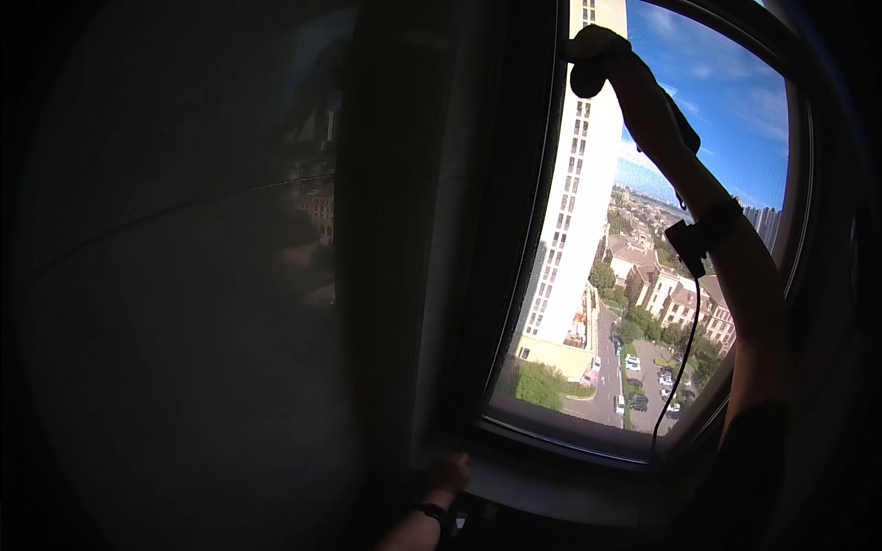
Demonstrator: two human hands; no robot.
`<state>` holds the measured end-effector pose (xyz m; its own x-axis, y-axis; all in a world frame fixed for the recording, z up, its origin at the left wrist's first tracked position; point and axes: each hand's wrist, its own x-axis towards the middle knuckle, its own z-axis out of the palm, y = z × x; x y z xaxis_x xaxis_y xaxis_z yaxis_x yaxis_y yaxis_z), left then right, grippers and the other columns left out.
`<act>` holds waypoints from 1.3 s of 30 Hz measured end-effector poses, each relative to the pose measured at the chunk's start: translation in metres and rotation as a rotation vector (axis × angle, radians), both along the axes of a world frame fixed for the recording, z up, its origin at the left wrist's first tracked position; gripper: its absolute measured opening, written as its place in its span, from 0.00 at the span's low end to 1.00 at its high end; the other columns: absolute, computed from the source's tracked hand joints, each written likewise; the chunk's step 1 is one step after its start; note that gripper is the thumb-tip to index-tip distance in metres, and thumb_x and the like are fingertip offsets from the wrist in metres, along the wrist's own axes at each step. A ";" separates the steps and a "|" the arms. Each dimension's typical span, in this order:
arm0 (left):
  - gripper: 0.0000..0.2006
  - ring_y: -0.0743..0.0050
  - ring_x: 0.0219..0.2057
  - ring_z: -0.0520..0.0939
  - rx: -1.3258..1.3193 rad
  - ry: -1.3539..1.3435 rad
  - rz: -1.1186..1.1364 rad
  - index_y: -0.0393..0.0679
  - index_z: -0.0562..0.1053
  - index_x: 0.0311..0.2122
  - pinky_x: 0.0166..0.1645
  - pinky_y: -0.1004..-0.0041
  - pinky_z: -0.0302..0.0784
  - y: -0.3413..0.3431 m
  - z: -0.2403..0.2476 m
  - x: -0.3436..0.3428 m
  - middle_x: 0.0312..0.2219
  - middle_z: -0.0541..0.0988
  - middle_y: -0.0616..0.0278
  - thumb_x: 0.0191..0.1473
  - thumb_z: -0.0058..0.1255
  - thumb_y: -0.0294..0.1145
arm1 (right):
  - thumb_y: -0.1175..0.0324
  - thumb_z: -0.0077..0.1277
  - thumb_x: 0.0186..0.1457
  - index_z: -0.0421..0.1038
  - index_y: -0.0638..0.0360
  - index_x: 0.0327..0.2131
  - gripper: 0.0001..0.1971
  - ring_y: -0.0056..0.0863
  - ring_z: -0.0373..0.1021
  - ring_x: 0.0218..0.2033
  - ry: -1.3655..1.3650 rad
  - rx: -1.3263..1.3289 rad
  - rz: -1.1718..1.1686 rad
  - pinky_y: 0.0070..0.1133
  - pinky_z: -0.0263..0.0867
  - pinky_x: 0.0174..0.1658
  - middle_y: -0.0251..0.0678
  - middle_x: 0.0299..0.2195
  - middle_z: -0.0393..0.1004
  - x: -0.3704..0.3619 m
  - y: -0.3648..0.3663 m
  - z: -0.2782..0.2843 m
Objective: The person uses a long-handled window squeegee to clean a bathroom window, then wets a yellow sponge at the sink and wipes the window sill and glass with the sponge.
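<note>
My right arm reaches up across a bright window pane (643, 312), mostly in silhouette. At the pane's upper left, my right hand (614, 53) is bent over and closed on what looks like a dark cloth (588, 79), against or just in front of the glass. A dark box-shaped device (684, 248) is strapped at the right wrist, with a black cable (691, 340) hanging from it. Low down, my left hand (448, 473) is at the window sill (551, 482), its fingers curled in shadow. Whether it holds anything is hidden.
A dark window frame (519, 275) surrounds the pane. To the left stands a large dark, faintly reflecting surface (202, 349). Beyond the glass are a tall white building (579, 184), lower buildings, trees, a road and parked cars, far below.
</note>
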<state>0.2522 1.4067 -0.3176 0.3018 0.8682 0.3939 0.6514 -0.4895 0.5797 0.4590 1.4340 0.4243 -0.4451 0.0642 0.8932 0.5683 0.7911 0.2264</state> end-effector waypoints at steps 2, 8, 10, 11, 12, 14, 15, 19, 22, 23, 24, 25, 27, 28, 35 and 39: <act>0.08 0.41 0.29 0.81 0.075 -0.057 0.006 0.47 0.76 0.24 0.31 0.49 0.77 0.002 -0.001 0.001 0.25 0.80 0.49 0.51 0.47 0.33 | 0.67 0.44 0.69 0.66 0.55 0.60 0.18 0.32 0.69 0.56 0.006 0.419 -0.370 0.30 0.64 0.59 0.36 0.54 0.73 -0.027 0.019 0.050; 0.09 0.38 0.29 0.80 0.063 -0.201 0.053 0.45 0.76 0.30 0.33 0.48 0.76 0.007 -0.008 0.019 0.27 0.80 0.48 0.56 0.43 0.33 | 0.64 0.43 0.68 0.64 0.54 0.61 0.20 0.32 0.66 0.59 0.150 0.563 -0.634 0.32 0.58 0.62 0.36 0.57 0.70 -0.080 0.079 0.107; 0.10 0.39 0.30 0.81 0.048 -0.349 0.005 0.44 0.75 0.30 0.33 0.50 0.76 0.008 -0.012 0.024 0.28 0.80 0.47 0.57 0.42 0.32 | 0.63 0.43 0.67 0.63 0.53 0.62 0.21 0.32 0.65 0.60 0.172 0.596 -0.659 0.32 0.57 0.64 0.36 0.58 0.69 -0.090 0.086 0.099; 0.10 0.40 0.32 0.81 0.031 -0.264 0.009 0.42 0.74 0.29 0.33 0.52 0.76 0.015 -0.009 0.025 0.29 0.80 0.46 0.57 0.41 0.29 | 0.63 0.43 0.67 0.63 0.53 0.62 0.22 0.32 0.64 0.60 0.173 0.611 -0.671 0.32 0.56 0.64 0.36 0.58 0.68 -0.091 0.094 0.092; 0.09 0.42 0.31 0.80 -0.035 -0.209 0.003 0.42 0.74 0.29 0.33 0.53 0.75 0.007 -0.016 0.025 0.28 0.79 0.46 0.56 0.41 0.28 | 0.63 0.43 0.67 0.63 0.53 0.63 0.22 0.32 0.63 0.61 0.169 0.639 -0.678 0.32 0.55 0.65 0.36 0.59 0.68 -0.096 0.084 0.075; 0.08 0.43 0.31 0.80 -0.014 -0.206 -0.011 0.43 0.74 0.28 0.33 0.53 0.76 0.007 -0.016 0.025 0.27 0.78 0.47 0.55 0.42 0.27 | 0.62 0.42 0.67 0.62 0.53 0.63 0.23 0.33 0.62 0.62 0.141 0.673 -0.684 0.33 0.53 0.66 0.36 0.60 0.67 -0.104 0.092 0.046; 0.07 0.43 0.31 0.80 0.078 -0.279 -0.009 0.43 0.74 0.28 0.33 0.53 0.76 0.008 -0.017 0.026 0.27 0.79 0.48 0.55 0.43 0.26 | 0.61 0.42 0.66 0.62 0.53 0.63 0.23 0.33 0.62 0.62 0.116 0.684 -0.682 0.33 0.52 0.66 0.37 0.60 0.67 -0.111 0.089 0.025; 0.06 0.45 0.32 0.81 0.114 -0.221 0.060 0.43 0.73 0.27 0.34 0.54 0.76 0.002 -0.012 0.026 0.27 0.79 0.50 0.54 0.45 0.26 | 0.60 0.42 0.66 0.61 0.52 0.65 0.25 0.33 0.59 0.64 -0.041 0.661 -0.678 0.34 0.49 0.68 0.37 0.62 0.65 -0.150 0.073 -0.103; 0.06 0.48 0.32 0.81 0.042 -0.211 0.023 0.44 0.74 0.27 0.34 0.56 0.77 -0.005 0.012 0.017 0.27 0.80 0.52 0.54 0.47 0.27 | 0.59 0.42 0.65 0.60 0.51 0.65 0.27 0.33 0.57 0.66 -0.271 0.512 -0.744 0.35 0.46 0.70 0.37 0.64 0.63 -0.193 0.046 -0.227; 0.06 0.49 0.32 0.81 0.043 -0.232 -0.010 0.45 0.74 0.26 0.34 0.57 0.77 -0.006 0.022 0.013 0.27 0.80 0.53 0.54 0.47 0.28 | 0.58 0.41 0.65 0.59 0.51 0.66 0.27 0.33 0.57 0.67 -0.396 0.420 -0.793 0.35 0.45 0.71 0.37 0.64 0.63 -0.205 0.034 -0.276; 0.06 0.49 0.31 0.81 -0.018 -0.223 -0.033 0.45 0.74 0.26 0.34 0.58 0.77 -0.005 0.030 0.008 0.26 0.80 0.54 0.53 0.47 0.28 | 0.58 0.41 0.65 0.59 0.51 0.66 0.27 0.33 0.56 0.67 -0.527 0.326 -0.828 0.35 0.44 0.71 0.37 0.65 0.62 -0.215 0.023 -0.321; 0.06 0.53 0.31 0.82 0.001 -0.249 -0.041 0.45 0.74 0.25 0.34 0.60 0.78 -0.012 0.040 0.004 0.25 0.79 0.57 0.52 0.49 0.28 | 0.57 0.41 0.65 0.59 0.51 0.66 0.28 0.33 0.55 0.68 -0.561 0.307 -0.774 0.35 0.43 0.72 0.37 0.65 0.62 -0.221 0.015 -0.357; 0.05 0.57 0.31 0.82 0.125 -0.170 -0.088 0.48 0.74 0.25 0.35 0.62 0.79 -0.044 0.067 0.001 0.25 0.79 0.60 0.52 0.49 0.28 | 0.60 0.42 0.61 0.58 0.53 0.67 0.30 0.34 0.51 0.70 -0.638 0.124 -0.705 0.35 0.35 0.74 0.36 0.68 0.59 -0.218 0.005 -0.412; 0.05 0.59 0.31 0.82 0.177 -0.142 -0.116 0.49 0.73 0.25 0.35 0.63 0.79 -0.060 0.071 0.006 0.25 0.79 0.62 0.52 0.49 0.28 | 0.61 0.41 0.62 0.58 0.55 0.67 0.29 0.33 0.50 0.70 -0.784 0.017 -0.669 0.35 0.36 0.73 0.35 0.67 0.59 -0.212 0.004 -0.443; 0.06 0.59 0.29 0.82 -0.213 -0.228 -0.109 0.48 0.73 0.24 0.32 0.63 0.78 -0.226 0.016 -0.020 0.23 0.78 0.60 0.50 0.47 0.25 | 0.60 0.47 0.55 0.77 0.54 0.45 0.17 0.32 0.58 0.64 -1.068 0.090 -0.452 0.34 0.43 0.70 0.29 0.52 0.74 -0.184 -0.001 -0.633; 0.07 0.56 0.27 0.80 -0.313 -0.407 0.103 0.45 0.74 0.25 0.32 0.65 0.75 -0.293 -0.014 -0.066 0.23 0.77 0.56 0.50 0.44 0.23 | 0.61 0.51 0.54 0.82 0.46 0.41 0.14 0.30 0.64 0.58 -1.173 -0.054 -0.312 0.35 0.46 0.67 0.25 0.46 0.78 -0.173 -0.029 -0.665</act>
